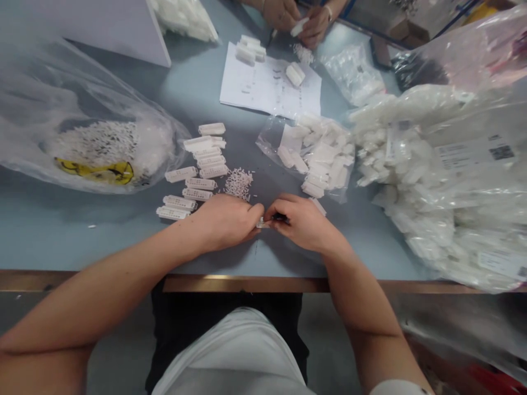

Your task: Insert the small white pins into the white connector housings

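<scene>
My left hand (230,220) is closed in a pinch on a small white plastic piece (261,223), most of it covered by the fingers. Facing it, my right hand (302,222) has its fingers curled round a dark tool (281,218) whose kind I cannot make out. Its fingertips meet the white piece. Just beyond my left hand lies a heap of tiny white pins (239,184). Several white slotted plastic housings (200,183) lie in loose rows to the left of the heap. One more white part (318,206) shows partly behind my right hand.
An open clear bag of white parts (325,156) lies beyond my right hand. Big filled bags (444,164) crowd the right. A bag of small pins (102,145) lies left. Across the table, another person's hands (298,24) hold a white part above paper sheets (263,88).
</scene>
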Tool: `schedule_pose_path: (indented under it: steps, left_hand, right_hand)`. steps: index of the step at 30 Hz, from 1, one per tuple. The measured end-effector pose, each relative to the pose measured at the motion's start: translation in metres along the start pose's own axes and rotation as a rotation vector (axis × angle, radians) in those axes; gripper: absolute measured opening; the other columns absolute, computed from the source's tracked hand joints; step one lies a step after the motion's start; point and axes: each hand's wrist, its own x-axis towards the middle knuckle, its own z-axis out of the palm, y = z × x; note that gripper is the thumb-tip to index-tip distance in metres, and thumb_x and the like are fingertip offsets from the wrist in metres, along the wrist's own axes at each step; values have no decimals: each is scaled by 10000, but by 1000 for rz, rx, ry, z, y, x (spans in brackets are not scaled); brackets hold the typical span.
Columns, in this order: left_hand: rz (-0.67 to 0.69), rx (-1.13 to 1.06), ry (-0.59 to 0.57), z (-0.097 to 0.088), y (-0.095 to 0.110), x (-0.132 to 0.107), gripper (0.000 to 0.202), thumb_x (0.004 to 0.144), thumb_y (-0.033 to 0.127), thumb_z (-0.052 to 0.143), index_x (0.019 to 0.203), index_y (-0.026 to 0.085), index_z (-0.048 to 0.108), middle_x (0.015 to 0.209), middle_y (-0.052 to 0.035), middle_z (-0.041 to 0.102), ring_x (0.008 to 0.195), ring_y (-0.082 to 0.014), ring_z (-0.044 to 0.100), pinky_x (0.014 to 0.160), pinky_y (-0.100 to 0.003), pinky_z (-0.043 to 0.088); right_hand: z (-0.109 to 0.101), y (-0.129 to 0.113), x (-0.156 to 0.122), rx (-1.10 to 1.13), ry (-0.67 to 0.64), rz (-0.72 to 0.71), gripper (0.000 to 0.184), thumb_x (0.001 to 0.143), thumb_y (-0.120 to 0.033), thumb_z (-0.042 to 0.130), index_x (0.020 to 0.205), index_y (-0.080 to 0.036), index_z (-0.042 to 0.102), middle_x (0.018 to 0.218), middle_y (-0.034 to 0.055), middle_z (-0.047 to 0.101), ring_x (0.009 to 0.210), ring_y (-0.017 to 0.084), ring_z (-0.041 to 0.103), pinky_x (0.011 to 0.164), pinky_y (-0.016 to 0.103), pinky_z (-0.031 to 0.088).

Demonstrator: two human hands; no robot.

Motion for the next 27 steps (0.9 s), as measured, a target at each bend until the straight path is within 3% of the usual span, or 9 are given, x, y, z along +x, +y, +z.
schedule_pose_path:
  steps: [12, 27]
  left_hand:
    - [-41, -59, -13, -1, -2, 0, 282, 917, 424, 484, 988, 162, 559, 801, -89, 697, 736, -242, 663, 633, -311, 461]
    - [-21, -14, 52, 3, 0, 0, 273, 911, 422, 480, 962, 166, 559, 751, -55, 681, 696, -242, 667, 564, -296, 419]
  right_hand:
    - [-2, -5, -7, -13, 50, 14, 200, 776, -66, 579, 884, -210, 665, 876, -5, 664, 774, 118, 601, 729, 235, 428]
    - [-3, -4, -11, -213, -38, -47, 151, 847, -128, 556, 928, -182, 671, 909, 48, 631, 855, 169, 595, 765, 273, 428]
